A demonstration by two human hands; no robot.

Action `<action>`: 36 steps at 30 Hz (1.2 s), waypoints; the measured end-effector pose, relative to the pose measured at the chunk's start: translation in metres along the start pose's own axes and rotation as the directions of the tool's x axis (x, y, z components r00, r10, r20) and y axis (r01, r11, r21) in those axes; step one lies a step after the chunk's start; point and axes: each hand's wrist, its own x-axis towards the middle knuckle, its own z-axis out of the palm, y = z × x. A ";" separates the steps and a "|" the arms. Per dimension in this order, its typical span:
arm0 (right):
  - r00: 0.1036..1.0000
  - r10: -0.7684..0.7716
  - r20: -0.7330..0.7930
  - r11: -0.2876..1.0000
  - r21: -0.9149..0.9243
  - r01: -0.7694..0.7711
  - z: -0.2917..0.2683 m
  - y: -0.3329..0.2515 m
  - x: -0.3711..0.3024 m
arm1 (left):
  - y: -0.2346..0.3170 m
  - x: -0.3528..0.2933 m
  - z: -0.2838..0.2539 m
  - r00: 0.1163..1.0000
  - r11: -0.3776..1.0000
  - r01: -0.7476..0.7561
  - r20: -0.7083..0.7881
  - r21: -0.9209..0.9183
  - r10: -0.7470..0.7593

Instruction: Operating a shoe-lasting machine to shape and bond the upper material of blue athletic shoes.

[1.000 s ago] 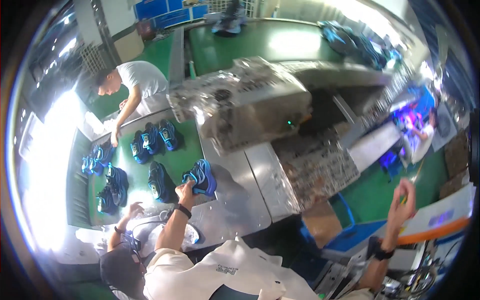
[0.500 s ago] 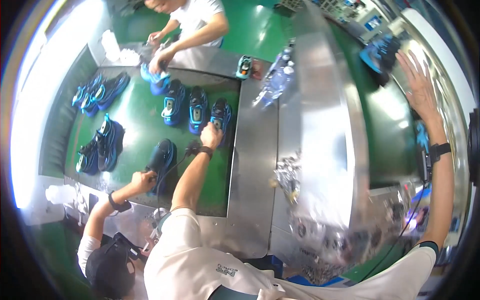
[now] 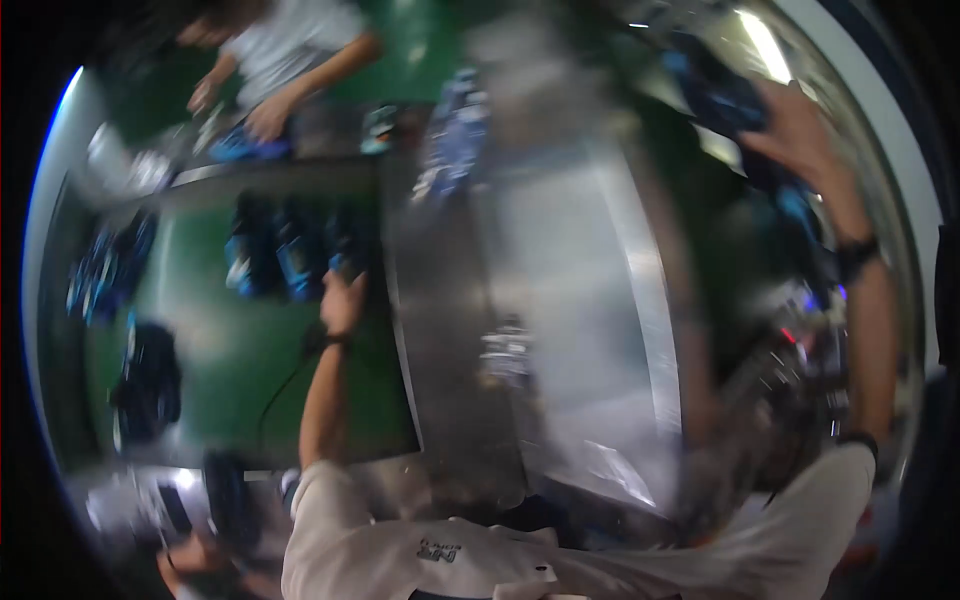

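Note:
My left hand (image 3: 343,303) closes on the near end of a black and blue sneaker (image 3: 346,240), the rightmost of a row on the green work surface. Two similar sneakers (image 3: 296,250) stand just left of it. Out to the far right, my right hand (image 3: 800,140) is wrapped about a dark blue sneaker (image 3: 712,88), thumb below and fingers above. Motion smears that hand, and its fingertips are partly hidden. Each wrist wears a dark band, and a thin cable shows beside my left wrist.
More sneakers (image 3: 112,260) stand at the left of the green surface (image 3: 220,380). A broad metal panel (image 3: 590,330) lies between my arms. Clear plastic wrapping (image 3: 455,135) sits beyond. Across the surface a person in white handles a blue shoe (image 3: 250,147); another person's arm (image 3: 195,555) is lower left.
The view has swung, so everything has shifted. My right hand, spread beside the sneaker before, now grips it. My left hand stays at its sneaker. The lower-left person's shoe has left the green surface.

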 end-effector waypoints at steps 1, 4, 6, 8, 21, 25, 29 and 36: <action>0.987 0.113 0.111 0.993 -0.024 -0.111 -0.004 -0.016 0.000 | -0.045 -0.003 0.005 0.934 0.906 -0.355 -0.123 -0.230 0.335; 0.982 0.177 -0.066 0.984 0.023 -0.176 -0.041 -0.021 -0.048 | -0.039 -0.095 0.001 0.915 0.834 -0.397 -0.095 -0.384 0.391; 0.914 0.356 -0.193 0.933 0.027 -0.358 -0.095 -0.024 -0.094 | -0.028 -0.184 -0.009 0.760 0.645 -0.435 0.128 -0.628 0.637; 0.839 0.422 -0.343 0.907 0.164 -0.389 -0.142 -0.024 -0.157 | 0.045 -0.295 -0.044 0.606 0.743 0.116 0.639 -0.659 0.473; 0.073 0.997 0.016 0.058 0.448 -0.892 -0.363 -0.290 -0.512 | 0.280 -0.654 -0.114 -0.301 0.395 0.114 0.347 -0.911 0.888; -0.318 0.863 0.392 -0.475 0.845 -0.247 -0.415 -0.403 -0.629 | 0.240 -0.762 -0.121 -0.643 0.794 0.371 0.484 -0.481 0.594; -0.683 0.730 0.014 -0.374 0.845 -0.382 -0.421 -0.514 -0.694 | 0.209 -0.896 -0.108 -0.850 0.883 0.124 0.411 -0.452 0.329; -0.931 0.170 -0.322 -0.371 0.854 -0.363 -0.482 -0.652 -0.802 | 0.112 -1.089 -0.071 -0.932 0.869 -0.258 0.347 -0.421 -0.109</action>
